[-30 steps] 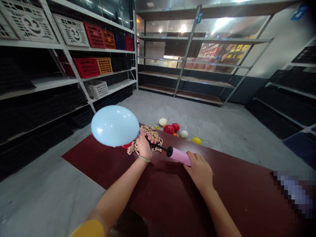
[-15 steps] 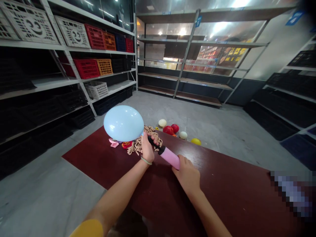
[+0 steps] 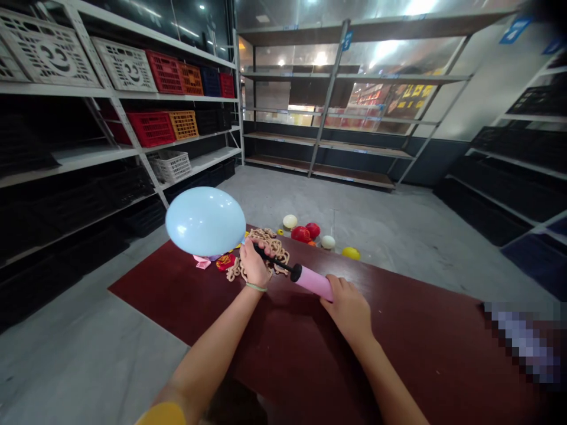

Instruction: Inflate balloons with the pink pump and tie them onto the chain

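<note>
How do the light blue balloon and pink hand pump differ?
The light blue balloon is a bulky oval; the pink hand pump is slim with black parts. The balloon is at the left hand; the pump stretches from there to the right hand. Both are held off the table.

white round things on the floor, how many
2: one white round thing left of the red ones, another right of them, beyond the table; its edge may hide more.

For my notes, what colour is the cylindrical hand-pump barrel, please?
The cylindrical pump barrel is light pink, clearest in the head view.
</note>
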The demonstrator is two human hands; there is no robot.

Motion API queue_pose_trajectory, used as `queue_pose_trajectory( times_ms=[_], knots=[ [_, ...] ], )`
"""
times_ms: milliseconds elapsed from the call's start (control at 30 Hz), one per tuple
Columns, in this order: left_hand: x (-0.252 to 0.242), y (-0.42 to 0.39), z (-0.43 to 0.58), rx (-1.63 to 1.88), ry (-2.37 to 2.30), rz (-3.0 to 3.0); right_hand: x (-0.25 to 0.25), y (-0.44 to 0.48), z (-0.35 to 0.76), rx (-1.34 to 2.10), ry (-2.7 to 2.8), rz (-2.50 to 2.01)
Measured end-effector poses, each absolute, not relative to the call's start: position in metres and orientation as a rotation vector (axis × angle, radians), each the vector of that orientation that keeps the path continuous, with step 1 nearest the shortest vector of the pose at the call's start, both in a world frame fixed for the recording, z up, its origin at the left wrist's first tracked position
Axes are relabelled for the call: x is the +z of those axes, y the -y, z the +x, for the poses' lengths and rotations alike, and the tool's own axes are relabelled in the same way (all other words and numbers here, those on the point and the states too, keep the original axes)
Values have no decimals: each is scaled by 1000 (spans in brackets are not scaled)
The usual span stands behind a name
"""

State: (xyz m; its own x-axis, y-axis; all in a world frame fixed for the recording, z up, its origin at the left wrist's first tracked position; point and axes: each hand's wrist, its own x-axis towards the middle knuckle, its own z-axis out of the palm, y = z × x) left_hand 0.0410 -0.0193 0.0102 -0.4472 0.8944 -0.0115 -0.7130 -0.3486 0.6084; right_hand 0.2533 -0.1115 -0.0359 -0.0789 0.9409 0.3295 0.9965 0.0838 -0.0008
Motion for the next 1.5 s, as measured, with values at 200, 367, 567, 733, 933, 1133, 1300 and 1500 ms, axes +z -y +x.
queue_pose_trajectory(
  times_ms=[200, 367, 567, 733, 933, 1133, 1300, 1500],
  knots=[
    [14, 18, 38, 1971, -703, 274, -37, 115, 255, -377, 2093, -1928],
    [9, 34, 59, 1842, -707, 421, -44, 120, 224, -232, 2065, -1882],
    [2, 32, 65, 1793, -747, 506, -46, 116, 223, -223, 2114, -1811],
    [4, 14, 45, 1907, -822, 443, -46, 116, 226, -192, 2142, -1781],
    [25, 3, -3, 2042, -750, 453, -49, 117, 245, -250, 2030, -1883],
    [39, 11, -32, 1975, -739, 632, -48, 116, 243, -299, 2087, -1814],
    [29, 20, -26, 1642, -767, 863, -49, 120, 232, -373, 2223, -1643],
    [2, 12, 9, 1297, -932, 1176, -52, 120, 238, -323, 2359, -1397]
  ],
)
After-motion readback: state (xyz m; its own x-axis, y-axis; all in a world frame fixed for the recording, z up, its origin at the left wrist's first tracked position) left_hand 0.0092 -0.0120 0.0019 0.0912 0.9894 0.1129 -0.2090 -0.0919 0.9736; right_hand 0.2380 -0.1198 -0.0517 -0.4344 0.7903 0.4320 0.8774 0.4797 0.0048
